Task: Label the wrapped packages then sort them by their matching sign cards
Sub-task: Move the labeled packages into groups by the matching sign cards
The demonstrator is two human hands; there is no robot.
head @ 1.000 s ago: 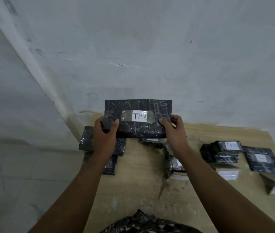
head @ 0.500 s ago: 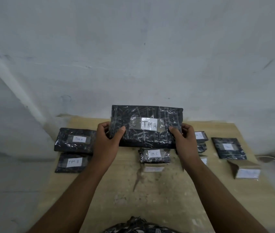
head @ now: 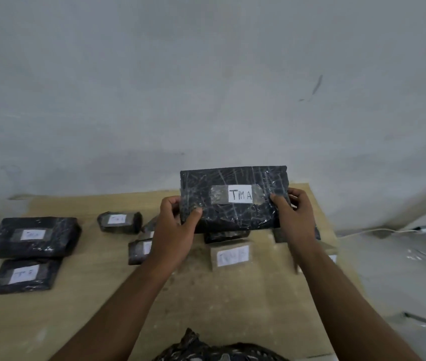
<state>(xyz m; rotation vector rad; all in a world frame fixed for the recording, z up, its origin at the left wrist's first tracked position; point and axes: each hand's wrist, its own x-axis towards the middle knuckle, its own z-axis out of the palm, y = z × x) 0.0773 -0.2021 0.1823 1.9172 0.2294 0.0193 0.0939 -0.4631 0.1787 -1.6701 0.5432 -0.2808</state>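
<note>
Hands up front, both on the black wrapped package point(head: 234, 204), held upright above the wooden table point(head: 76, 308), its white label point(head: 240, 195) reading "TM A" toward the camera. Left hand point(head: 174, 230) grips the lower left corner, thumb across the front face, fingers point(head: 170, 203) curled round the edge behind. Right hand point(head: 295, 217) mirrors it on the right edge, thumb in front, fingers wrapped behind. Just below the package stands a sign card point(head: 230, 256), its writing too blurred to read. Far left, a large package point(head: 35, 237) and a flatter package point(head: 24, 276) lie on the table, one just beside the other.
</note>
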